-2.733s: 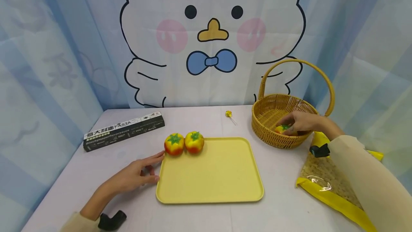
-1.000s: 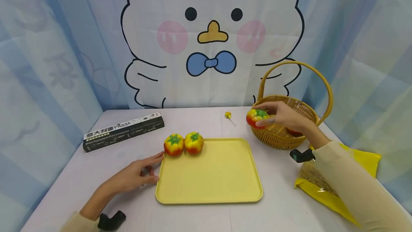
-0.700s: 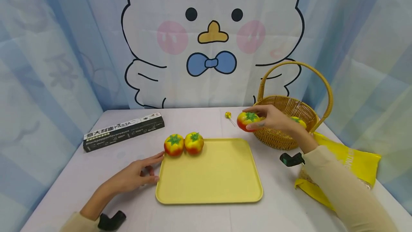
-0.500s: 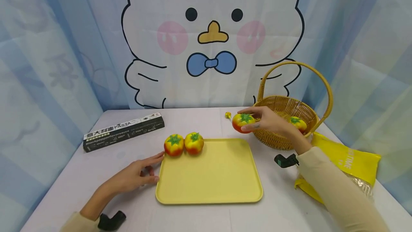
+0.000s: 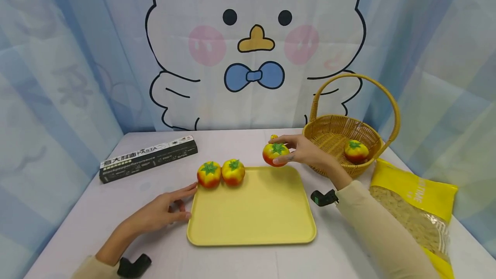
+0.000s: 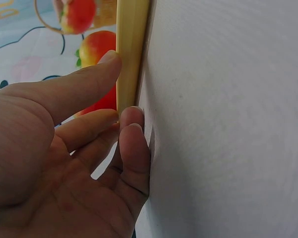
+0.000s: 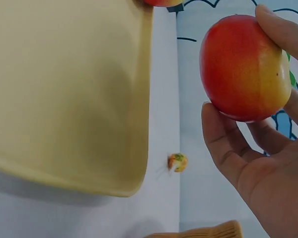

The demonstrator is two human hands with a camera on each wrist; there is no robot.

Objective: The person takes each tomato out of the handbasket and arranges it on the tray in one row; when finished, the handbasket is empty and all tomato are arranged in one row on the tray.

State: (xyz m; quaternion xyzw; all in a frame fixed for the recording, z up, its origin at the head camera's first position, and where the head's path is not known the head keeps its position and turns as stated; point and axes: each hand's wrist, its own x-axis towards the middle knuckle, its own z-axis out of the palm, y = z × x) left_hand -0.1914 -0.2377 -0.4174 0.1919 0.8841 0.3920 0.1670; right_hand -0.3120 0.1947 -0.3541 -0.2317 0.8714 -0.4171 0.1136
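Observation:
My right hand [image 5: 304, 152] grips a red-and-yellow toy tomato [image 5: 276, 154] with a green leafy top, held above the far right part of the yellow tray [image 5: 252, 210]. In the right wrist view, thumb and fingers curve round the tomato [image 7: 243, 69], off to the side of the tray. Two similar tomatoes, a left one [image 5: 209, 175] and a right one [image 5: 233, 172], sit side by side at the tray's far left corner. My left hand [image 5: 160, 212] rests at the tray's left edge, fingertips and thumb against the rim [image 6: 130, 59], fingers loosely extended.
A wicker basket [image 5: 325, 139] with a tall handle stands back right, another tomato [image 5: 355, 151] inside. A yellow pasta bag [image 5: 418, 214] lies at right, partly under the right sleeve. A black pasta box [image 5: 149, 158] lies back left. A lollipop [image 5: 274, 136] is mostly hidden behind the right hand.
My right hand has lifted a tomato out of the basket and carried it left to the tray's far edge. One tomato stays in the basket. My left hand has kept its place.

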